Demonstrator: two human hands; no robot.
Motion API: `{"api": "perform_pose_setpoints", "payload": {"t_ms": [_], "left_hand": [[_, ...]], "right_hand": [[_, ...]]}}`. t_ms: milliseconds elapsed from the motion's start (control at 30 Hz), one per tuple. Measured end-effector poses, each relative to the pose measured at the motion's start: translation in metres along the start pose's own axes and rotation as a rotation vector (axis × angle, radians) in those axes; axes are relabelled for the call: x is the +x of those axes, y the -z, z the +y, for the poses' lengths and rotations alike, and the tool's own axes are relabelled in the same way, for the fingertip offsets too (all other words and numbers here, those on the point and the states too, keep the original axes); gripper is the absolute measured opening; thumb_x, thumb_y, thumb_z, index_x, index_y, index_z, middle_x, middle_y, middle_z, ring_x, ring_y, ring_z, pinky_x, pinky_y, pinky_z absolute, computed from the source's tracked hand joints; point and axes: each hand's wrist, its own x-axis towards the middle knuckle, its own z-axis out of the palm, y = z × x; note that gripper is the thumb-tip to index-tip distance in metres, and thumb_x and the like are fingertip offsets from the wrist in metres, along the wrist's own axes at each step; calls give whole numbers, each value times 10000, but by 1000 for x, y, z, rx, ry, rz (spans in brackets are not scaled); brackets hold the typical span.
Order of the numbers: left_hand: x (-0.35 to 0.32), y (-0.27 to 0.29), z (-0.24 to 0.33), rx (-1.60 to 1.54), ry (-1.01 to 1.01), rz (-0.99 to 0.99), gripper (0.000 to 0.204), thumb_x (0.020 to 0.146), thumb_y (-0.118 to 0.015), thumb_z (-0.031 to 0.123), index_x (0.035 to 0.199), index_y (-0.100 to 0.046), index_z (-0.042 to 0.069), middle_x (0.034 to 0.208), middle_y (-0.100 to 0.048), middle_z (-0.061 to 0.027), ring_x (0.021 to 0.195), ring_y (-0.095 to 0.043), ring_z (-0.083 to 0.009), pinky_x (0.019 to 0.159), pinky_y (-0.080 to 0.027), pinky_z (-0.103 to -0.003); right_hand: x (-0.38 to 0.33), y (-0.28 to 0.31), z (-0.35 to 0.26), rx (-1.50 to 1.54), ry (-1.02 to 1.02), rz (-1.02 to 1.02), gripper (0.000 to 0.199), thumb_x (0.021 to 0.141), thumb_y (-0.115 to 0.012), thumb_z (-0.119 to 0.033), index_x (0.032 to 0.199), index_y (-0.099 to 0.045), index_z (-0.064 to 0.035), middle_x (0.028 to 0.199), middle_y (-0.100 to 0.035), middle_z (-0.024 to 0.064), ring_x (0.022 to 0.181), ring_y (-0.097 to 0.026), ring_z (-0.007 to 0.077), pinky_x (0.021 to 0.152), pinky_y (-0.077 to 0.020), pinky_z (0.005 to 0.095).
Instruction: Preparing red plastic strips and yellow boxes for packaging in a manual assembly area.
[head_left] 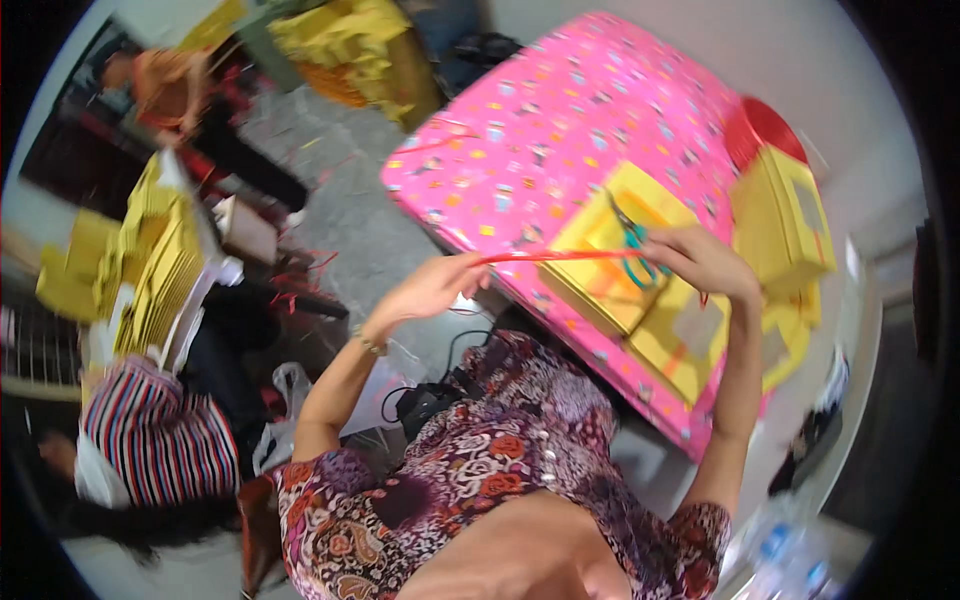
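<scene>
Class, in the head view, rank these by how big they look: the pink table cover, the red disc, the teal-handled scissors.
1. pink table cover
2. red disc
3. teal-handled scissors, in the right hand

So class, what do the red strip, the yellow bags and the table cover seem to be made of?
Red strip: probably thin ribbon or plastic tape; narrow, pulled taut between left hand and right hand.
Yellow bags: likely matte paper or card; flat, sharply creased.
Table cover: seemingly glossy printed wrap or plastic sheet; slight sheen.
</scene>
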Motion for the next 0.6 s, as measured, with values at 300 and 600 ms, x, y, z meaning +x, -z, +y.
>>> {"api": "perform_pose_setpoints", "payload": {"t_ms": [300,600], "left_hand": [[54,-47,66,-13,-528,130,319,943,-507,202,1210,-475,31,836,-621,-153,711,-622,-257,640,-468,-360],[29,-36,37,-84,-234,112,265,996,-393,179,987,-601,14,604,-411,20,552,-356,-71,517,-321,-247]], "right_hand": [[33,-43,-42,-147,143,2,275,926,-480,-293,864,-565,-39,736,-585,181,728,-575,364,643,-427,457],[3,-10,22,122,-24,-120,304,956,-458,-268,801,-559,-27,679,-556,112,678,-558,262,632,-409,379]]}}
